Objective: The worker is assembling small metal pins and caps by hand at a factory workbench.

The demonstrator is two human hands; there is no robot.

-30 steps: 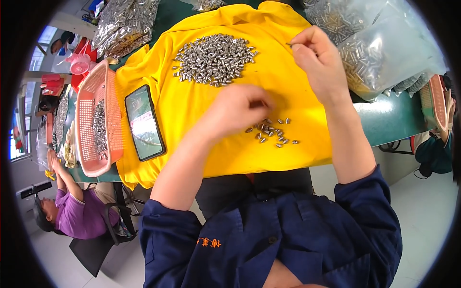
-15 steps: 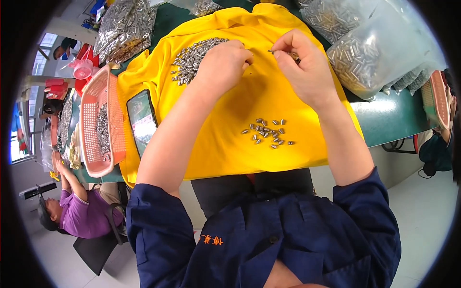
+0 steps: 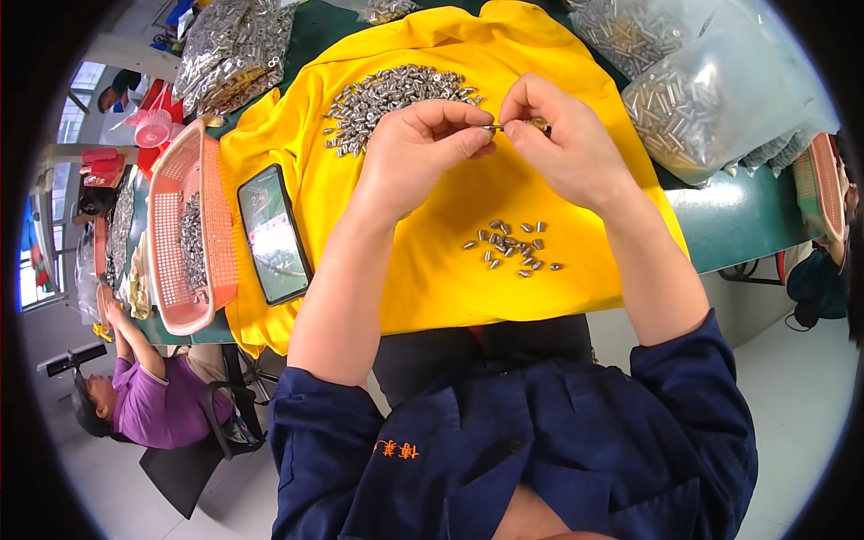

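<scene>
One green counter (image 3: 738, 218) carries one yellow cloth (image 3: 432, 288). Left: one pink basket (image 3: 218, 247). Far: one large pile (image 3: 387, 101). Left: one phone (image 3: 273, 238). Near: one small pile (image 3: 511, 244), roughly twenty studs. Far centre: left hand (image 3: 423, 148) and right hand (image 3: 571, 148) pinch one tiny part (image 3: 492, 128).

Metal part (image 3: 494, 128) between left hand (image 3: 416, 157) and right hand (image 3: 578, 155)

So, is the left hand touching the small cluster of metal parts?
Apart: the head view shows yellow cloth between the left hand and the small cluster of metal parts.
</scene>
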